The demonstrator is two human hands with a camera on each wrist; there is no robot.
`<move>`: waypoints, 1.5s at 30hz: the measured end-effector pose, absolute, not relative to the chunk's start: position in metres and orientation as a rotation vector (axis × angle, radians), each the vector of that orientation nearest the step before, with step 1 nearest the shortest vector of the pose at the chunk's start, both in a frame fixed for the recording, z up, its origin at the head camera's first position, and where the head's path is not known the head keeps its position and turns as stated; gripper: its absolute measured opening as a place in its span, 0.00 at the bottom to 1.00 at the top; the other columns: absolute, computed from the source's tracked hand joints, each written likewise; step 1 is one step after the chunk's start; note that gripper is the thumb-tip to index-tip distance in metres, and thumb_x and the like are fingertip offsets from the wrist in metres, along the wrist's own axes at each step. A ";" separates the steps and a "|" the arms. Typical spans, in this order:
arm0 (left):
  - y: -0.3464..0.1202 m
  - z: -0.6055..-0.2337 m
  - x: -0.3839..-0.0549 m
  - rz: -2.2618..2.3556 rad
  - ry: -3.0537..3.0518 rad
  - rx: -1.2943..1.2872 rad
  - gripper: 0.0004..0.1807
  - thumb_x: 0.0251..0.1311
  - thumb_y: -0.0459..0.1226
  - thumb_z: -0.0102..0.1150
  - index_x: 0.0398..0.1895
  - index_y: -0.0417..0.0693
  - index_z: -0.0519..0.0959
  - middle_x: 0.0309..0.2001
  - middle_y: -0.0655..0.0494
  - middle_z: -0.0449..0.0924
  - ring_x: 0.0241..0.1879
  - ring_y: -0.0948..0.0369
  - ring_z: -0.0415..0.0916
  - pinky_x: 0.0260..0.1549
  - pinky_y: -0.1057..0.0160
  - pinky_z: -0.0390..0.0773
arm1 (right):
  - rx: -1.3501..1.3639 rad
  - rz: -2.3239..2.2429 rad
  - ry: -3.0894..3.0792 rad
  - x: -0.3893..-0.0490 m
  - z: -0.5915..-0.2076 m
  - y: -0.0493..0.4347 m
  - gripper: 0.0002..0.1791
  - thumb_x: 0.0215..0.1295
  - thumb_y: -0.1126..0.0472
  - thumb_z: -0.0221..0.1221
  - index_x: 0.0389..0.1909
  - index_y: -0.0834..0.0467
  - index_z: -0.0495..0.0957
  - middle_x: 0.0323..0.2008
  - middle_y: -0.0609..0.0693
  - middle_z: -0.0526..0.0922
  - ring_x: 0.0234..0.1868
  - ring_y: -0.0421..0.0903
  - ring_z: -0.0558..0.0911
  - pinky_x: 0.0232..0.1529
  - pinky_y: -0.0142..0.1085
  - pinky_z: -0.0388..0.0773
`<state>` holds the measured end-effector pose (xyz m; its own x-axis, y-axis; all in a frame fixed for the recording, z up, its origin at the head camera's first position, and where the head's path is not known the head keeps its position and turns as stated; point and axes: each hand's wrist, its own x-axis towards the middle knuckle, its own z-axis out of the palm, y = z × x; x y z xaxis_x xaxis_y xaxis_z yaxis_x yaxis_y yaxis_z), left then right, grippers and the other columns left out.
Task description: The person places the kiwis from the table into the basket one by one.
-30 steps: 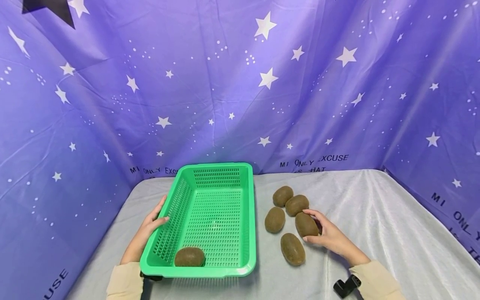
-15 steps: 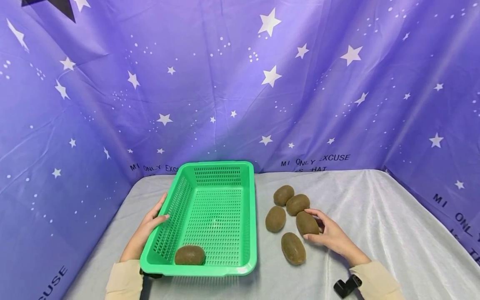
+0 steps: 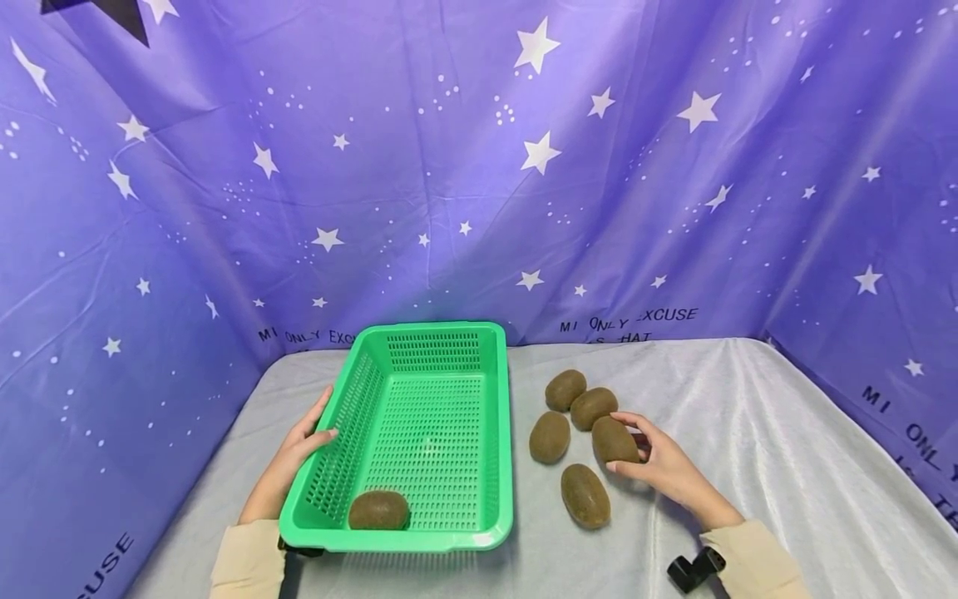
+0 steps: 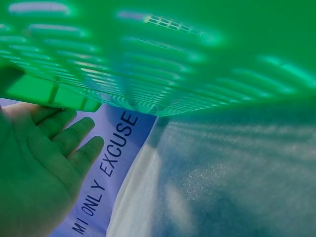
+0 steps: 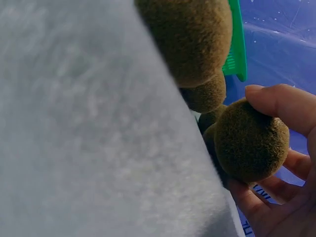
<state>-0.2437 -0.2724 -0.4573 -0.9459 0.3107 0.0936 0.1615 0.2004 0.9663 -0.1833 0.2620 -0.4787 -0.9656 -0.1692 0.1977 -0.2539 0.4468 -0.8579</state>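
A green plastic basket (image 3: 500,433) with slotted walls stands left of the middle, one brown kiwi (image 3: 378,510) lying in its near left corner. My left hand (image 3: 290,456) holds the basket's left rim, thumb over the edge and fingers along the outside; the left wrist view shows those fingers (image 4: 74,136) below the rim. To the right, my right hand (image 3: 662,464) grips a kiwi (image 3: 614,441) between thumb and fingers. In the right wrist view the thumb (image 5: 276,98) lies on top of this fuzzy kiwi (image 5: 249,143), with other fingers beneath and behind it.
Several more kiwis lie between basket and right hand: one nearest the front (image 3: 585,497), one at the left (image 3: 550,438), and a touching pair (image 3: 565,390) farther back. Pale cloth (image 3: 748,433) covers the table. Purple star-printed curtains (image 3: 449,166) enclose the back and sides.
My right hand's fingers have closed in on the kiwi, which has shifted slightly up and to the right in the head view. My left hand and the basket stay in place.
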 end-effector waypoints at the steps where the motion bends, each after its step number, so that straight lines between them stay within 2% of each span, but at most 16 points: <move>1: -0.272 -0.457 -0.244 1.871 2.309 0.461 0.38 0.68 0.33 0.44 0.75 0.47 0.37 0.75 0.45 0.30 0.71 0.42 0.32 0.66 0.60 0.55 | 0.379 1.559 -2.602 -0.183 -0.478 0.262 0.39 0.49 0.63 0.70 0.63 0.61 0.65 0.57 0.67 0.70 0.46 0.54 0.77 0.41 0.32 0.77; 4: -0.272 -0.458 -0.243 1.873 2.292 0.461 0.39 0.68 0.33 0.44 0.75 0.48 0.36 0.75 0.45 0.30 0.70 0.42 0.34 0.54 0.78 0.61 | 0.381 1.538 -2.607 -0.182 -0.476 0.261 0.39 0.49 0.63 0.70 0.63 0.61 0.65 0.56 0.67 0.71 0.47 0.55 0.77 0.42 0.32 0.77; 6: -0.272 -0.459 -0.243 1.874 2.291 0.467 0.38 0.68 0.33 0.43 0.75 0.48 0.36 0.75 0.45 0.30 0.70 0.42 0.34 0.54 0.78 0.61 | 0.381 1.530 -2.607 -0.182 -0.475 0.260 0.39 0.49 0.63 0.70 0.63 0.61 0.65 0.55 0.66 0.72 0.47 0.55 0.77 0.43 0.32 0.76; 8: -0.272 -0.459 -0.243 1.842 2.341 0.472 0.38 0.68 0.34 0.44 0.75 0.47 0.37 0.75 0.45 0.31 0.71 0.43 0.32 0.61 0.71 0.57 | 0.384 1.521 -2.607 -0.181 -0.474 0.260 0.39 0.49 0.62 0.70 0.63 0.61 0.65 0.55 0.66 0.72 0.47 0.54 0.77 0.43 0.32 0.76; 11: -0.273 -0.460 -0.243 1.836 2.353 0.475 0.38 0.68 0.34 0.45 0.75 0.46 0.38 0.75 0.44 0.31 0.71 0.43 0.31 0.67 0.53 0.49 | 0.385 1.516 -2.605 -0.182 -0.472 0.258 0.39 0.50 0.61 0.70 0.63 0.61 0.65 0.56 0.65 0.72 0.47 0.54 0.77 0.44 0.32 0.76; 13: -0.274 -0.460 -0.244 1.827 2.365 0.473 0.38 0.68 0.34 0.45 0.75 0.46 0.38 0.75 0.45 0.31 0.71 0.44 0.30 0.67 0.53 0.47 | 0.382 1.518 -2.605 -0.183 -0.470 0.256 0.39 0.50 0.61 0.70 0.63 0.61 0.65 0.57 0.64 0.71 0.48 0.53 0.77 0.45 0.31 0.76; 16: -0.274 -0.460 -0.245 1.838 2.350 0.465 0.38 0.68 0.34 0.45 0.75 0.47 0.38 0.75 0.46 0.30 0.71 0.44 0.30 0.63 0.71 0.52 | 0.378 1.527 -2.605 -0.184 -0.467 0.253 0.39 0.50 0.59 0.70 0.64 0.59 0.65 0.58 0.62 0.71 0.48 0.52 0.76 0.45 0.31 0.76; 18: -0.275 -0.460 -0.245 1.842 2.338 0.459 0.39 0.68 0.35 0.45 0.75 0.48 0.37 0.75 0.47 0.30 0.71 0.44 0.30 0.55 0.80 0.57 | 0.380 1.531 -2.600 -0.186 -0.465 0.250 0.39 0.50 0.59 0.70 0.64 0.58 0.65 0.58 0.61 0.71 0.48 0.51 0.76 0.44 0.31 0.76; 25: -0.272 -0.460 -0.244 1.871 2.314 0.498 0.39 0.68 0.34 0.44 0.75 0.45 0.36 0.75 0.43 0.29 0.71 0.42 0.31 0.51 0.82 0.59 | 0.459 1.542 -2.553 -0.188 -0.457 0.240 0.38 0.51 0.60 0.70 0.63 0.60 0.66 0.57 0.59 0.72 0.45 0.45 0.77 0.45 0.30 0.76; 26: -0.271 -0.459 -0.244 1.874 2.315 0.496 0.39 0.68 0.34 0.44 0.75 0.45 0.36 0.75 0.43 0.29 0.71 0.45 0.32 0.51 0.83 0.59 | 0.466 1.553 -2.545 -0.188 -0.455 0.239 0.38 0.51 0.60 0.70 0.63 0.60 0.66 0.57 0.58 0.72 0.45 0.44 0.76 0.45 0.30 0.76; 29: -0.270 -0.459 -0.244 1.909 2.265 0.492 0.39 0.68 0.34 0.44 0.75 0.45 0.36 0.75 0.43 0.30 0.70 0.60 0.47 0.52 0.80 0.63 | 0.477 1.579 -2.533 -0.188 -0.451 0.235 0.38 0.52 0.60 0.69 0.63 0.60 0.65 0.55 0.57 0.73 0.44 0.42 0.76 0.45 0.29 0.76; 32: -0.269 -0.460 -0.244 1.939 2.230 0.489 0.39 0.68 0.33 0.44 0.75 0.45 0.36 0.74 0.42 0.30 0.61 0.78 0.56 0.52 0.78 0.65 | 0.508 1.595 -2.523 -0.188 -0.447 0.230 0.37 0.52 0.61 0.69 0.64 0.61 0.65 0.53 0.57 0.74 0.43 0.40 0.77 0.44 0.29 0.76; 34: -0.269 -0.460 -0.244 1.952 2.218 0.488 0.39 0.68 0.33 0.44 0.75 0.45 0.36 0.74 0.42 0.30 0.57 0.82 0.59 0.52 0.77 0.67 | 0.519 1.600 -2.520 -0.188 -0.445 0.227 0.37 0.53 0.61 0.69 0.64 0.61 0.65 0.53 0.56 0.73 0.43 0.39 0.76 0.44 0.29 0.75; 37: -0.270 -0.460 -0.244 1.920 2.268 0.493 0.39 0.68 0.34 0.45 0.75 0.46 0.37 0.74 0.41 0.31 0.56 0.84 0.57 0.51 0.78 0.66 | 0.525 1.611 -2.510 -0.188 -0.443 0.222 0.37 0.54 0.60 0.68 0.64 0.61 0.65 0.54 0.55 0.73 0.43 0.39 0.76 0.44 0.28 0.75; 41: -0.273 -0.461 -0.243 1.895 2.295 0.501 0.38 0.69 0.34 0.44 0.75 0.48 0.36 0.74 0.41 0.31 0.59 0.81 0.55 0.51 0.78 0.66 | 0.541 1.637 -2.482 -0.187 -0.440 0.215 0.36 0.54 0.61 0.68 0.64 0.60 0.65 0.56 0.54 0.72 0.44 0.39 0.76 0.45 0.28 0.74; 45: -0.274 -0.460 -0.244 1.872 2.316 0.493 0.38 0.69 0.34 0.43 0.75 0.50 0.36 0.75 0.43 0.31 0.70 0.59 0.46 0.51 0.80 0.64 | 0.564 1.642 -2.468 -0.187 -0.436 0.209 0.36 0.54 0.60 0.68 0.64 0.57 0.66 0.57 0.53 0.72 0.46 0.39 0.75 0.48 0.28 0.74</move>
<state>-0.2439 -0.2738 -0.4601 -0.9392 0.3261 0.1076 0.1736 0.1804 0.9682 -0.1875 0.2090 -0.4362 -0.9227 -0.2372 0.3040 -0.3720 0.3404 -0.8635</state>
